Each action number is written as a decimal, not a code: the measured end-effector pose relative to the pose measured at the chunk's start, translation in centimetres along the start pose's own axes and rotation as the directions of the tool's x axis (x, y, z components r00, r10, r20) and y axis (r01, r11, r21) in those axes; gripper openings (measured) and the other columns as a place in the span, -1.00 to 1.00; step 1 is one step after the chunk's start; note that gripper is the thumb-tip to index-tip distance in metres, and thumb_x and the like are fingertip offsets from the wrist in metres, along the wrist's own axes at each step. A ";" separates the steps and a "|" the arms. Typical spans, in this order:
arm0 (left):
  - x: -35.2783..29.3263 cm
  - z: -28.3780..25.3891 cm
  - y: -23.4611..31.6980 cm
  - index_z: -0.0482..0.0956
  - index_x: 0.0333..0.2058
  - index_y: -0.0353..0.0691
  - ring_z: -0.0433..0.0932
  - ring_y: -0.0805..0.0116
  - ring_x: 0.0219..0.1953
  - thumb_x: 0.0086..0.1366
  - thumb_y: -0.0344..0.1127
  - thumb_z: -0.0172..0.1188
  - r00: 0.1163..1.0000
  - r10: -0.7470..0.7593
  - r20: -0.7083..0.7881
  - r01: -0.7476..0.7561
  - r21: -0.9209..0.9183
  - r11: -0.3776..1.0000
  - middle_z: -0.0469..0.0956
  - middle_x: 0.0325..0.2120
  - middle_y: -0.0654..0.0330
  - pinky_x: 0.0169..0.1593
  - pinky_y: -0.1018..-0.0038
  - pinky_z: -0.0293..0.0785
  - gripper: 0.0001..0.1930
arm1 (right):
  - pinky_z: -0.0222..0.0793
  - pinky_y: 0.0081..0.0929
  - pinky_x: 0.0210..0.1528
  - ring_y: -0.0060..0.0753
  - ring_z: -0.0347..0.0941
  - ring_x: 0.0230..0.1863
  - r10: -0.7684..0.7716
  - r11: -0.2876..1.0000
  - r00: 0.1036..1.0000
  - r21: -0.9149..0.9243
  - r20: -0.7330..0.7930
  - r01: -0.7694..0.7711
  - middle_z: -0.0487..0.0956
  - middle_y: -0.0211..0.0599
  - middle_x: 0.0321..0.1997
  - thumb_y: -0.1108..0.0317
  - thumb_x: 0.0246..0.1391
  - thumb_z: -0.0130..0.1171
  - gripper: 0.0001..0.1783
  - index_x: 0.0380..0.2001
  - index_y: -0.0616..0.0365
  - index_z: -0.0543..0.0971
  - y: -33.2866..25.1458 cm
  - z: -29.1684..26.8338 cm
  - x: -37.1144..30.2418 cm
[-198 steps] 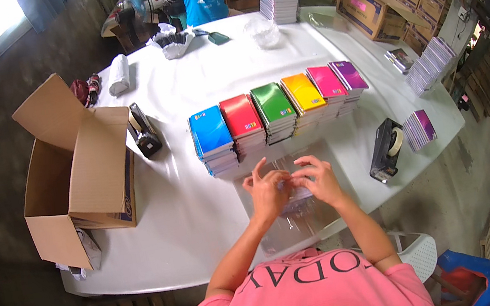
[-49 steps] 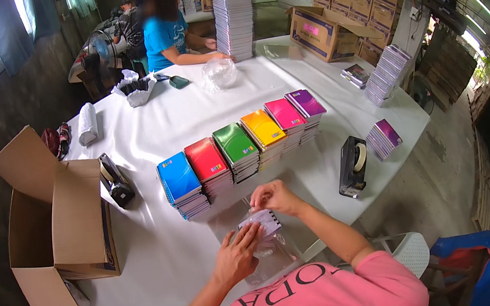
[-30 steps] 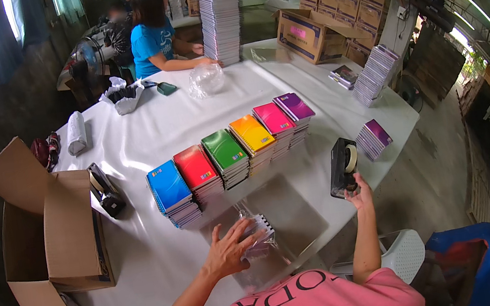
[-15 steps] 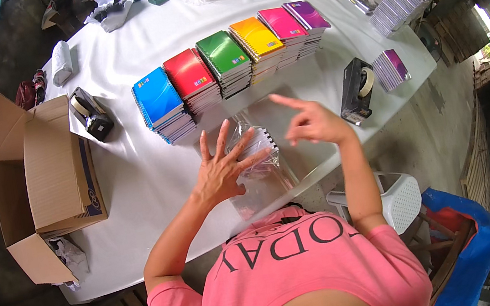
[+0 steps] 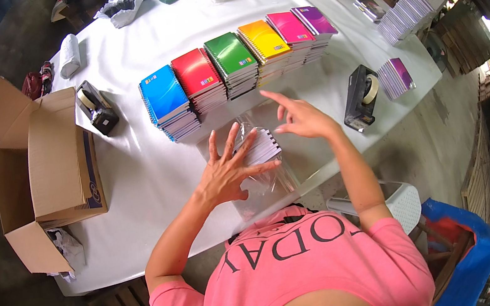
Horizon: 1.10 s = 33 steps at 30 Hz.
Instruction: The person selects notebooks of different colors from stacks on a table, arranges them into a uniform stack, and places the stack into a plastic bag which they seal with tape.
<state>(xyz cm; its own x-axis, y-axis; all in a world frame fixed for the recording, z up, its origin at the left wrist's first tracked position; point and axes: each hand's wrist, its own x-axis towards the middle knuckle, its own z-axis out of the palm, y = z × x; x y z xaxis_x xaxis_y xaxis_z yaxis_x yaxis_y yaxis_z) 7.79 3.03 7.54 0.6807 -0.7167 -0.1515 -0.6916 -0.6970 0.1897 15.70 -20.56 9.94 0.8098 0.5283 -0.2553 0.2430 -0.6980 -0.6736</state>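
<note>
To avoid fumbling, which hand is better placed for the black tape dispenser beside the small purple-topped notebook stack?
Probably your right hand: it looks empty and nearer the black tape dispenser, while your left hand spreads over white-edged notebooks in clear plastic.

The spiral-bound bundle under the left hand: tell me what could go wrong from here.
The clear plastic looks loose and crumpled around the spiral-bound bundle, so it might slip open if the left hand lifts.
The black tape dispenser sits near the edge of the table, so a bump could knock it off.
The right hand points a finger toward the green notebook stack, which might shift if nudged.
</note>
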 end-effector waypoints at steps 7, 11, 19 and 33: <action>-0.9 5.6 -0.9 0.52 -0.05 0.41 -0.43 -0.14 0.37 -0.29 -0.13 0.45 0.825 -0.245 -0.509 0.028 -0.397 0.918 -0.12 0.35 0.24 0.23 -0.28 -0.46 -0.32 | 0.04 -0.23 0.27 -0.17 0.13 0.27 -0.611 0.790 0.719 -0.314 -0.331 0.527 0.23 -0.32 0.30 0.46 -0.43 0.39 -0.34 -0.11 -0.33 0.61 2.8 8.2 -2.4; 0.1 6.1 0.3 0.66 -0.39 0.16 -0.38 -0.11 0.38 -0.20 -0.09 0.45 0.716 -0.346 -0.606 0.002 -0.494 0.870 0.01 0.31 0.21 0.22 -0.28 -0.41 -0.70 | 0.04 -0.25 0.26 -0.24 0.16 0.26 -0.527 0.751 0.682 0.098 -0.507 0.653 0.32 -0.35 0.23 0.44 -0.30 0.39 -0.64 -0.36 -0.31 0.71 0.6 7.2 -1.6; 3.6 6.0 1.5 0.67 -0.53 0.07 -0.14 0.01 0.36 -0.27 -0.04 0.51 0.671 -0.639 -0.377 -0.108 -0.902 0.419 0.16 0.22 0.20 0.22 -0.19 -0.27 -0.72 | 0.12 -0.20 0.23 -0.10 0.13 0.28 -0.246 0.699 0.938 0.626 -0.243 0.346 0.14 -0.06 0.30 0.22 -0.38 0.52 0.25 0.33 -0.08 -0.09 1.9 6.7 -2.0; 1.6 4.9 4.1 0.60 -0.32 0.09 -0.04 -0.10 0.32 -0.34 -0.02 0.53 0.529 -0.729 -0.434 0.215 -0.763 0.610 0.15 0.20 0.10 0.16 -0.07 -0.03 -0.50 | 0.04 -0.24 0.30 -0.19 0.04 0.32 -0.245 0.436 0.969 0.889 -0.033 0.141 0.04 -0.04 0.35 0.38 -0.32 0.49 0.33 0.37 -0.16 -0.26 4.5 7.3 -1.0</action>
<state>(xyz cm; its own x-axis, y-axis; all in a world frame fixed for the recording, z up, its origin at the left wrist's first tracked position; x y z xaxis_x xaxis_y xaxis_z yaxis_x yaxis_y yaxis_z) 4.80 -1.09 3.30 0.9692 0.1400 0.2026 -0.0910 -0.5608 0.8229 12.08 -20.73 2.07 0.7431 0.6666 -0.0594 -0.2547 0.1995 -0.9462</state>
